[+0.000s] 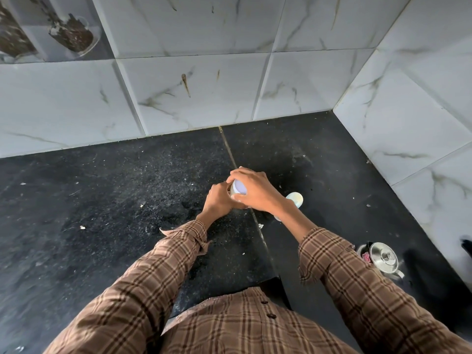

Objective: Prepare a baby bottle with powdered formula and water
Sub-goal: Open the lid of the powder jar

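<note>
White marble-veined wall tiles meet in a corner above a dusty, speckled black stone counter.

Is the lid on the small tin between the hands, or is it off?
On: the pale round lid covers the small tin, with the right hand gripping it.

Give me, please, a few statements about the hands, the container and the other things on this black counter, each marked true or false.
1. Both hands are on the white-lidded container. True: the left hand is at its side and the right hand is over its lid.
2. The steel kettle stands at the counter's left edge. False: it stands at the right, near the tiled wall.
3. A pale bottle stands beside the right wrist. True.
4. The kettle's lid is off. False: the lid with its knob is on.
5. The counter is spotless. False: pale crumbs and specks lie scattered on it.
</note>
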